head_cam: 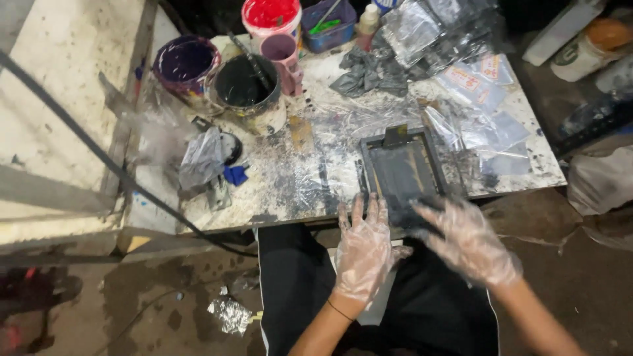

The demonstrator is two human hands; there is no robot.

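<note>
Both my hands wear thin clear plastic gloves. My left hand (363,247) lies flat with fingers spread on a white sheet on my lap, its fingertips touching the near edge of the table. My right hand (465,237) reaches left onto the near end of a small black screen-printing frame (401,173), and its ink-stained fingers hold a dark squeegee-like blade (414,221) against the frame. The frame lies flat on an ink-smeared white table (283,198), with a clip or hinge at its far end.
At the far left of the table stand open pots of purple (186,62), black (244,84) and red (271,14) ink, plus a pink cup (282,53). Grey rags (369,72), several clear plastic bags (475,99), a wrapped tool (203,158) and a black cable (99,155) lie about.
</note>
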